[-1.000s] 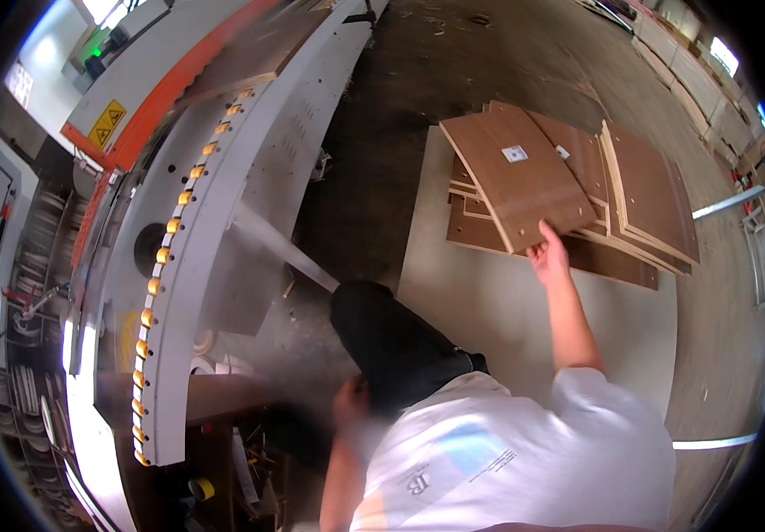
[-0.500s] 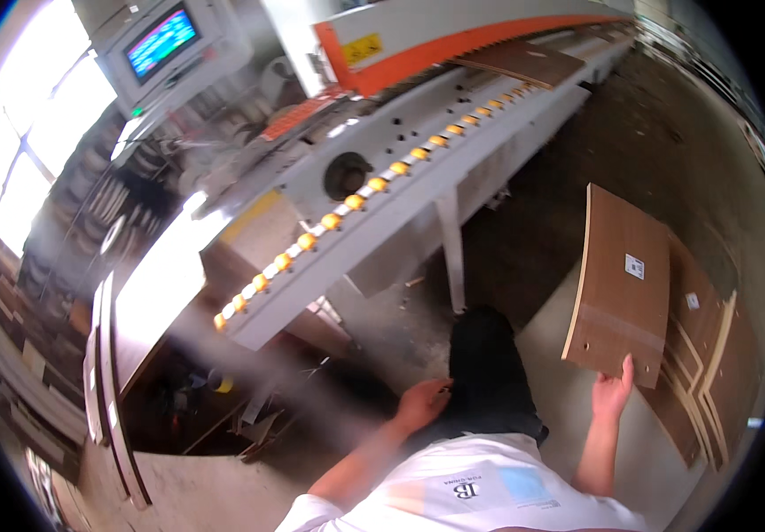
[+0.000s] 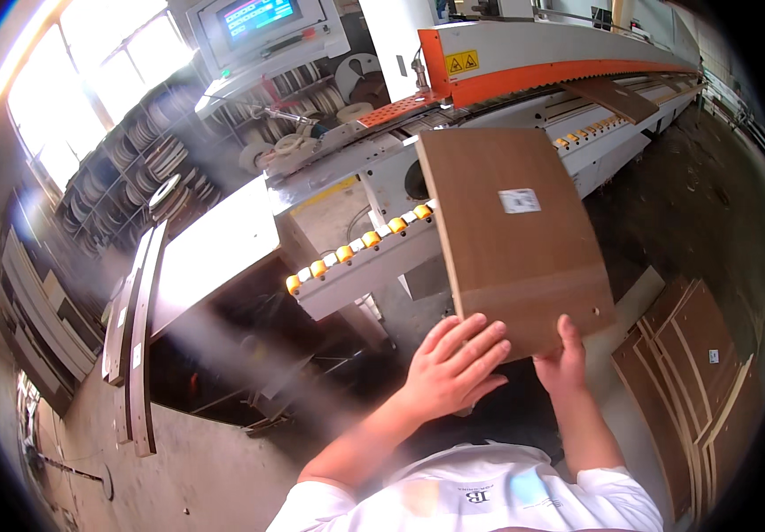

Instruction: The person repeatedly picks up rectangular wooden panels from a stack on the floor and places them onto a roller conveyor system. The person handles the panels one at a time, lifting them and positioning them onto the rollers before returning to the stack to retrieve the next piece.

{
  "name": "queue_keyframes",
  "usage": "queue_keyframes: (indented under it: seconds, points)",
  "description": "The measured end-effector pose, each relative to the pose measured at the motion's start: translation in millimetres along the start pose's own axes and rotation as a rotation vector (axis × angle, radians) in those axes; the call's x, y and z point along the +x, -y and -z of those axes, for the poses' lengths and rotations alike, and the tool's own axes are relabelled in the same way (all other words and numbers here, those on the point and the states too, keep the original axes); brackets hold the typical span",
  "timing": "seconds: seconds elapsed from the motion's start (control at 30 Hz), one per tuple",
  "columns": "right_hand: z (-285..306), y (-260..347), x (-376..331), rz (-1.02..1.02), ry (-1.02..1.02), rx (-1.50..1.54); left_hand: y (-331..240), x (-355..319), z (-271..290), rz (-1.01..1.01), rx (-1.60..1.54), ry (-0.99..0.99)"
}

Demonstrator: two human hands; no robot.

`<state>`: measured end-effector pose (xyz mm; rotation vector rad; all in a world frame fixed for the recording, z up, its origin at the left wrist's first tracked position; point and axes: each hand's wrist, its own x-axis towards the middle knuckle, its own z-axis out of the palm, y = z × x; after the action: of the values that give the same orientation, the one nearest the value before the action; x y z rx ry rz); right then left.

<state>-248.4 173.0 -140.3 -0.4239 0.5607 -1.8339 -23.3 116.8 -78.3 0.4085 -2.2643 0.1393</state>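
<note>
A brown wood-grain panel (image 3: 515,239) with a white label is held up in front of me, tilted, its far end over the machine's roller rail. My right hand (image 3: 565,359) grips its near edge, thumb on the upper face and the other fingers hidden beneath. At the panel's near left corner is my left hand (image 3: 458,368), fingers stretched out, their tips at the edge. Whether they bear any weight cannot be seen. A small hole shows near the panel's right corner.
Yellow rollers (image 3: 344,254) line the long machine with its orange guard (image 3: 560,82). Another brown panel (image 3: 613,96) lies farther along it. More panels (image 3: 679,355) lean together at the lower right. A white-topped table (image 3: 214,253) stands left, below a screen (image 3: 256,16).
The panel has come up and left from the stack at the right, carried in my right hand. My left hand has risen to its near corner. The view has shifted.
</note>
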Motion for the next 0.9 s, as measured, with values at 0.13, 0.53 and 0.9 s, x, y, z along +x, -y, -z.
queue_keyframes:
  seconds: [0.13, 0.53, 0.9]
  points:
    - [-47.9, -26.6, 29.5, -0.075, 0.089, -0.088, 24.3, -9.0, 24.3, 0.061, 0.194, -0.077]
    - [-138.6, -67.3, 108.8, -0.275, 0.254, -0.487, 101.2, -5.4, 76.8, 0.288, 0.378, -0.160]
    - [27.5, -73.6, 69.6, -0.412, 0.050, -0.547, 139.0, 33.2, 49.0, 0.394, 0.369, -0.103]
